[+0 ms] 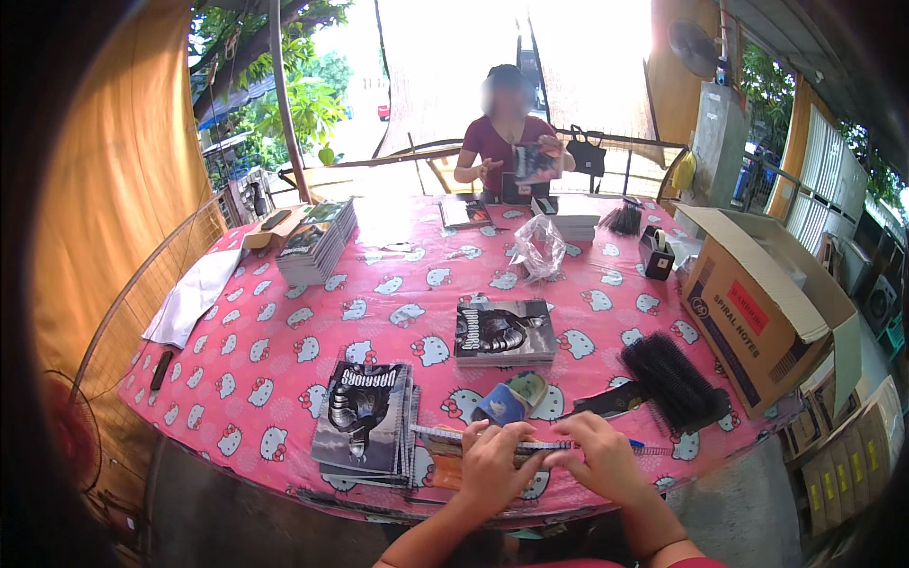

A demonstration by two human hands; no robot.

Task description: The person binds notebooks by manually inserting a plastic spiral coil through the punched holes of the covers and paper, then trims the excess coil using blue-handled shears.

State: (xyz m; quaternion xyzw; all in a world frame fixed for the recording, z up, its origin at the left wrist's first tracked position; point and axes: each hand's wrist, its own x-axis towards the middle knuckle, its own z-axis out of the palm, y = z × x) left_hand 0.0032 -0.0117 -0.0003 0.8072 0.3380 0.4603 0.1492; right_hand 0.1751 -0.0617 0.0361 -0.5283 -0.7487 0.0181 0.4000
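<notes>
My left hand [497, 464] grips a notebook [440, 437] that stands on its long edge near the table's front, its row of binding holes facing up. At the notebook's right end my right hand [601, 462] has its fingers bent together on a thin dark spiral coil [653, 451], part of which sticks out past the hand. A small blue tip shows beside those fingers. To the left lies a stack of notebooks [365, 417] with dark armoured-figure covers. Another such stack [505, 331] sits ahead. Just beyond my left hand are a blue item [500, 404] and a pale greenish item [528, 386].
A pile of black spiral coils [672, 379] lies right, before an open cardboard box [762, 312]. Farther back are a tape dispenser [655, 253], crumpled clear plastic [540, 248] and more notebooks [317, 241]. Across the pink tablecloth [398, 327] a person [509, 142] holds a notebook.
</notes>
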